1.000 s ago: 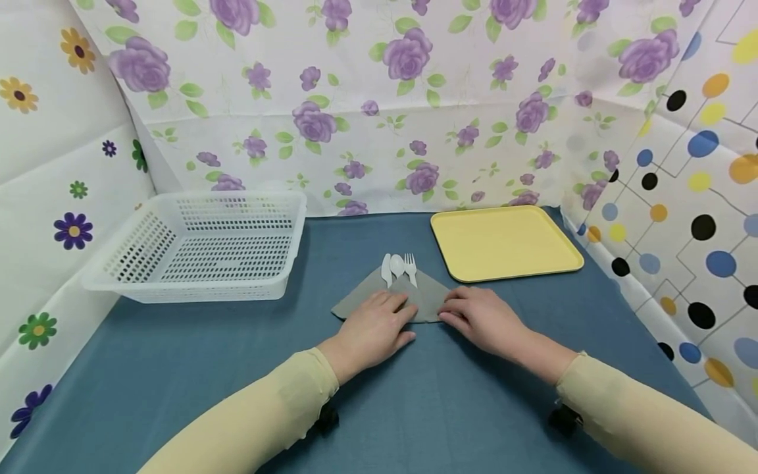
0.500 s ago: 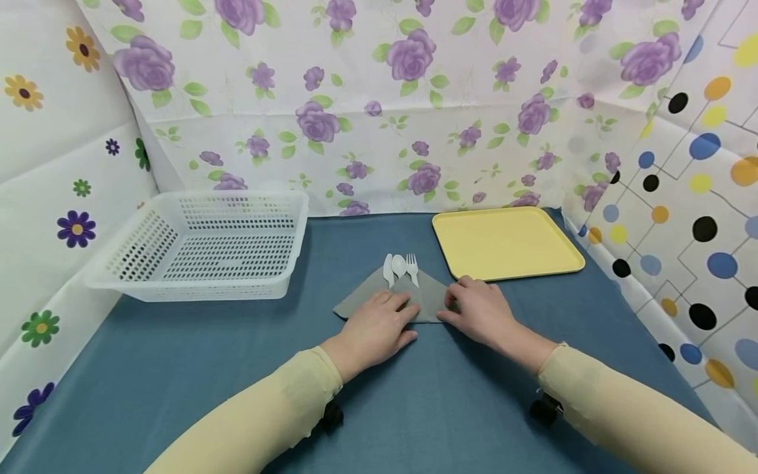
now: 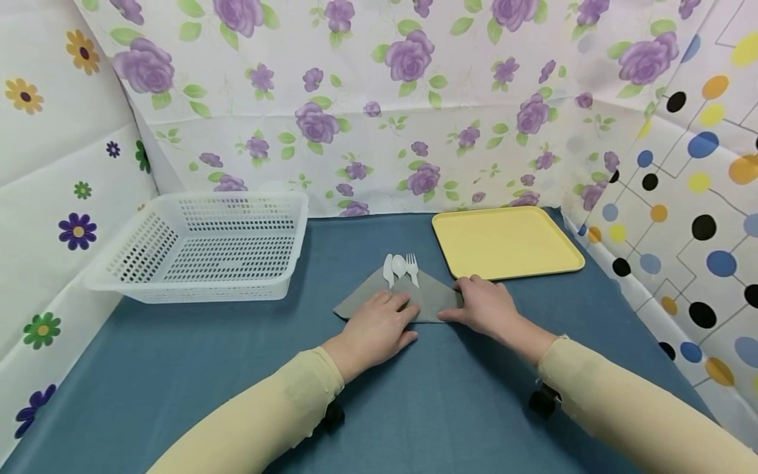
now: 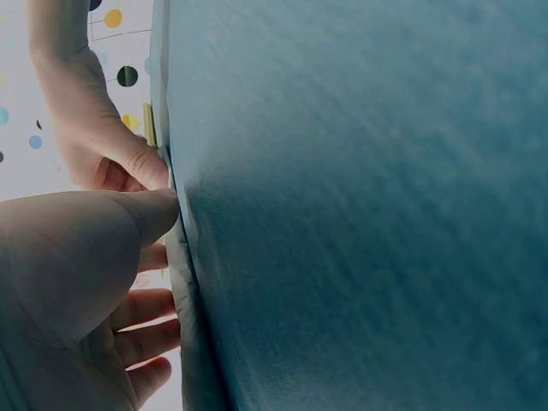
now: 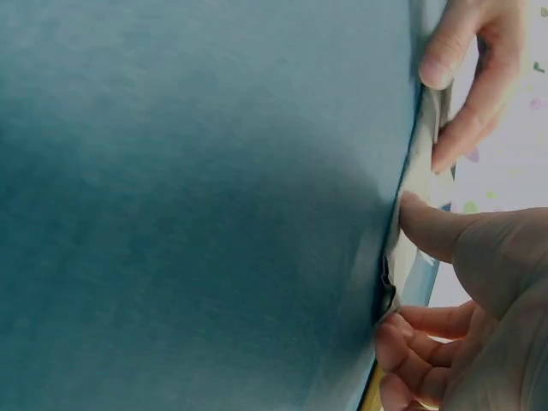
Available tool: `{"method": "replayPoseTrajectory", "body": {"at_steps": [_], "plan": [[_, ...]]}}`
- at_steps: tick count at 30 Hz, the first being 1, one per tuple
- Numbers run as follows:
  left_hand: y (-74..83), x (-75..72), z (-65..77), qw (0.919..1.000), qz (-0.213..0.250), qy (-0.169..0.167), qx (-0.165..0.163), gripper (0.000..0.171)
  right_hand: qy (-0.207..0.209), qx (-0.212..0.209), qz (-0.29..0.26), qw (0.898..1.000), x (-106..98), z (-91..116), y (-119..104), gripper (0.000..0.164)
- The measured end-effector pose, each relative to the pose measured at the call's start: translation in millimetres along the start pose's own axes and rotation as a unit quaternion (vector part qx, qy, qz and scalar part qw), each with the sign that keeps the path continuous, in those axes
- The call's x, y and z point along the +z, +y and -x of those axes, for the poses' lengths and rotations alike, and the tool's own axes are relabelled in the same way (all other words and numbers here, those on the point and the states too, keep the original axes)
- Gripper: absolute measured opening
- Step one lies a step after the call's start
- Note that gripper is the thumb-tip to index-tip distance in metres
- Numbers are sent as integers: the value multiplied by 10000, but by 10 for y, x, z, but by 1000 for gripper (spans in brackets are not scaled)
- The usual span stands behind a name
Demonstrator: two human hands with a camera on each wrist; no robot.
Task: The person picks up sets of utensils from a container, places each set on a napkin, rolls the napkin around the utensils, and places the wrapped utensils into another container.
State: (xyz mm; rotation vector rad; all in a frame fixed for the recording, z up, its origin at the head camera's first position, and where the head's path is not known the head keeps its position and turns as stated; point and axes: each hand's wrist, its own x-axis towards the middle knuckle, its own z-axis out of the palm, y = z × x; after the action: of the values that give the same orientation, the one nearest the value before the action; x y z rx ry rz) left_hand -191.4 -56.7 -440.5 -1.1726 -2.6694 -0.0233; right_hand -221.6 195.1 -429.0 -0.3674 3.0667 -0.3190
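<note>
A grey folded napkin (image 3: pixel 438 300) lies in the middle of the table in the head view. From its top fold stick out a white knife (image 3: pixel 387 268), a white spoon (image 3: pixel 399 264) and a white fork (image 3: pixel 411 266), their lower ends hidden in the napkin. My left hand (image 3: pixel 376 328) rests on the napkin's left half with extended fingers, its thumb at the near edge. At the right corner, my right hand (image 3: pixel 487 308) grips the napkin, thumb at the front edge and curled fingers round the corner. The right wrist view shows these fingertips (image 5: pixel 390 330) at the napkin's edge.
A white perforated basket (image 3: pixel 281 288) stands at the back left. To the right behind the napkin lies a yellow tray (image 3: pixel 506 243), near the right hand's fingers. Blue cloth (image 3: pixel 408 408) covers the table, and patterned curtains (image 3: pixel 367 158) enclose it.
My right hand's fingers lifted and arched at the napkin's right corner, then settled round it; that forearm shifted slightly left. The left hand stays in place on the napkin.
</note>
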Motion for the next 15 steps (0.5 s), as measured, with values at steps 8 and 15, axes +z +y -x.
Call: {"method": "replayPoseTrajectory", "body": {"at_steps": [8,15], "plan": [[2,21,-5,10000,6,-34,-23,47,-619,317,-764,9946,-37,-120,69,46],[-13,9,-4,9999,25,-127,-30,47,-721,392,-934,9922,-12,-109,97,48]]}}
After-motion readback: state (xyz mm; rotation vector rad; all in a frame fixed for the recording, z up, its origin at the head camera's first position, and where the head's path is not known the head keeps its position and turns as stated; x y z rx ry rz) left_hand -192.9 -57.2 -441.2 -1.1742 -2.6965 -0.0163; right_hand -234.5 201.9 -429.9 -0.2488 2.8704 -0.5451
